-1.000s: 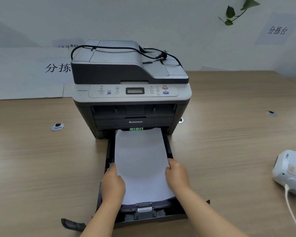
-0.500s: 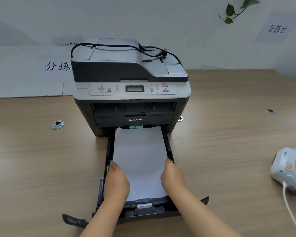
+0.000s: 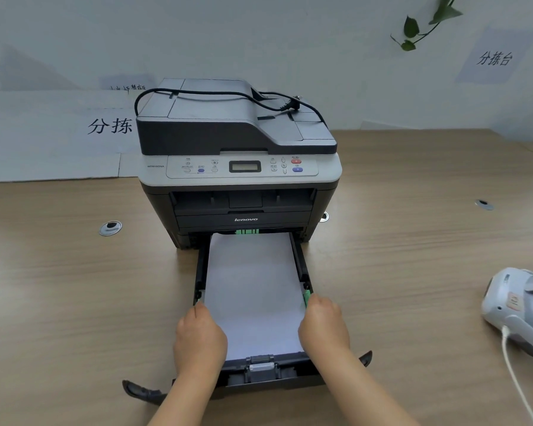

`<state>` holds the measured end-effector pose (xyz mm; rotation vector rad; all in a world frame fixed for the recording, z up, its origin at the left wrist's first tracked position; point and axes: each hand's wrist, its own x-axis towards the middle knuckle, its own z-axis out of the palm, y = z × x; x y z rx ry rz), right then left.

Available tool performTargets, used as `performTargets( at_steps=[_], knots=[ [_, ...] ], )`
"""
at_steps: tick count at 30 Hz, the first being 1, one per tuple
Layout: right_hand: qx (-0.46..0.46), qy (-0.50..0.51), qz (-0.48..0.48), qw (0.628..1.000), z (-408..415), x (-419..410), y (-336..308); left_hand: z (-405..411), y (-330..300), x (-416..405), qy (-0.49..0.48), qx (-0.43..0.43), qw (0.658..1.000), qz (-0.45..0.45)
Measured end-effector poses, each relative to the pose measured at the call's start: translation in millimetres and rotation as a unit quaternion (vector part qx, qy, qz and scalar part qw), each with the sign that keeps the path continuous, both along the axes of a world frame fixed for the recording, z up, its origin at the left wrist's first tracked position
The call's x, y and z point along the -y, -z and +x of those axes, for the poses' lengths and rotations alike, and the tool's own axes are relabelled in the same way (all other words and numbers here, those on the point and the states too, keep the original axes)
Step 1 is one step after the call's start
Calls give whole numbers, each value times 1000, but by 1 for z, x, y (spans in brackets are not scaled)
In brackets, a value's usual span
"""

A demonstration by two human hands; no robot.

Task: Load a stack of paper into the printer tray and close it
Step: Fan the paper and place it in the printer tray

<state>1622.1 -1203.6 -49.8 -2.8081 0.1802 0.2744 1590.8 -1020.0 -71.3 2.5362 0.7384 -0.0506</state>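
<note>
A grey and black printer (image 3: 240, 179) stands mid-table, its black paper tray (image 3: 302, 269) pulled out toward me. A white paper stack (image 3: 253, 287) lies flat inside the tray, its far end under the printer. My left hand (image 3: 199, 339) sits on the stack's left edge, fingers curled down over it and the tray's side. My right hand (image 3: 323, 325) holds the right edge, fingertips beside the green side guide (image 3: 306, 298). The tray's rear guide (image 3: 260, 362) meets the near end of the paper. My fingertips are hidden.
A black power cord (image 3: 228, 95) lies on the printer's lid. A white hand-held device with a cable (image 3: 517, 305) rests at the table's right edge. Round cable grommets (image 3: 110, 228) are set in the wooden table. Paper signs lean on the wall behind.
The paper stack has dropped flat into the tray. Both hands have slid outward from on top of the sheets to the stack's side edges.
</note>
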Motion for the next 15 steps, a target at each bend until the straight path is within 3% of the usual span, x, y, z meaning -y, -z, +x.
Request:
performTargets(
  at_steps=[5, 15],
  knots=[
    [-9, 61, 101, 993, -1, 1, 13, -1, -1, 2, -8, -17, 1000, -13],
    [-20, 112, 165, 980, -2, -6, 24, 2, -8, 15, -57, -46, 996, -53]
  ],
)
